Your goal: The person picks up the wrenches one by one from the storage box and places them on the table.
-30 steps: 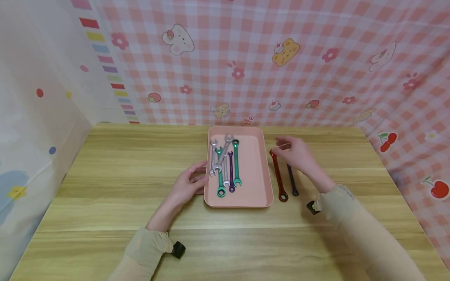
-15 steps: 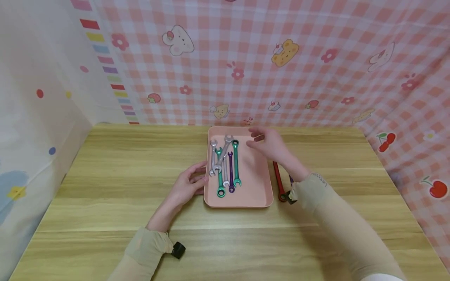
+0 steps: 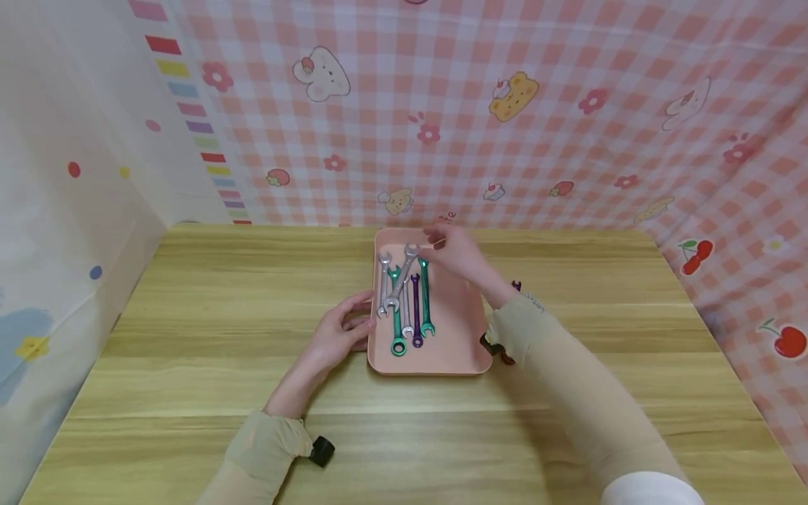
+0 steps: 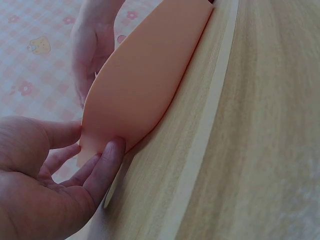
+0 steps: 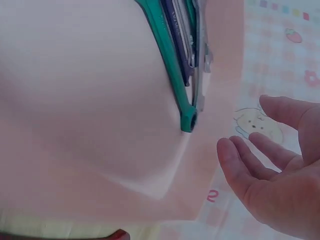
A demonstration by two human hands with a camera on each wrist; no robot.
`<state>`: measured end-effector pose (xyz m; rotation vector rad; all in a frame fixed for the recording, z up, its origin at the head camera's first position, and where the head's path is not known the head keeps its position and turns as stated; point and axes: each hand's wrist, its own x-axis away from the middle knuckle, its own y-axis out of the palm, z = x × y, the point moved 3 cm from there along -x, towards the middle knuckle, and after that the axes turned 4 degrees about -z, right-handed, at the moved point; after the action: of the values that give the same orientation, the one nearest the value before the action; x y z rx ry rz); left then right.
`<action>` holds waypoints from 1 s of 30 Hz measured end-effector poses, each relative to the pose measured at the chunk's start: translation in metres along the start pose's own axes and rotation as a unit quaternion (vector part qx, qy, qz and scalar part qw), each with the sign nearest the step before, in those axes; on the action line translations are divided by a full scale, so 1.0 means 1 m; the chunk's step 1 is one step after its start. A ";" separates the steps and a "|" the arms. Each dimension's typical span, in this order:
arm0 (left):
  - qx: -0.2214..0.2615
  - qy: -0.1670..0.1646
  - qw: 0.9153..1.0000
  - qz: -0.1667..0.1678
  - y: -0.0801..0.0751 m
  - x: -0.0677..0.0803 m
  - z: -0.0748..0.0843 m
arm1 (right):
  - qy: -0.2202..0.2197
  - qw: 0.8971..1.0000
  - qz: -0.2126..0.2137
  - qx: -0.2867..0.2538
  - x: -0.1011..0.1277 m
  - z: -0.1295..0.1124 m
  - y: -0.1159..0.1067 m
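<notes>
The light is soft and even, bright all over — only faint shadows lie under the right hand (image 3: 456, 254) and its sleeve, on the side toward the person. The head view is sharp but bowed at its edges, the table (image 3: 189, 337) curving away. Both wrist views are hazier — beside the left hand (image 4: 45, 185) the pink tray (image 4: 145, 75) is blurred and pale.

We note: tray (image 3: 463, 294) matt pink plastic, smooth; wrenches (image 3: 407, 298) glossy metal, some w/ coloured finish; surface (image 3: 189, 337) wood-grain, satin.
</notes>
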<state>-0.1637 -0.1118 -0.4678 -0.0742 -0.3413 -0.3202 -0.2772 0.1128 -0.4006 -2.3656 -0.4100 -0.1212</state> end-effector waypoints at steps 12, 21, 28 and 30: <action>0.003 0.005 1.000 -0.001 0.001 0.001 -0.001 | 0.055 0.997 0.032 0.040 -0.013 0.008 0.016; 0.002 0.007 1.000 0.000 0.003 0.001 -0.001 | 0.069 0.996 0.029 0.048 -0.020 0.016 0.026; 0.003 0.006 1.000 0.001 0.001 0.000 -0.001 | 0.046 0.997 0.037 0.050 -0.023 0.018 0.031; 0.003 0.007 1.000 0.000 0.001 0.000 -0.001 | 0.040 0.996 0.044 0.059 -0.022 0.017 0.032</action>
<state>-0.1629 -0.1115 -0.4690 -0.0662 -0.3288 -0.3201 -0.2885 0.0965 -0.4384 -2.2493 -0.2670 -0.1461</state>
